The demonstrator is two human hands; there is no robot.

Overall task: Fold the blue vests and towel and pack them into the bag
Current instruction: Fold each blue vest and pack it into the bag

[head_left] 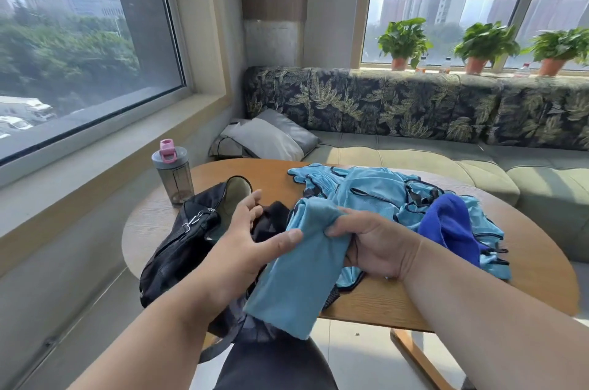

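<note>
A light blue towel, folded into a long strip, hangs over the table's near edge toward my lap. My right hand grips its upper part, fingers curled round the cloth. My left hand is spread with straight fingers, its thumb touching the towel's left side. Just left of the towel, a black bag lies with its mouth gaping. A heap of light blue vests with dark trim lies behind my right hand. On the heap's right side rests a dark blue cloth.
The oval wooden table carries a grey bottle with a pink lid at its far left. A green sofa with grey pillows stands behind. Potted plants line the window sill.
</note>
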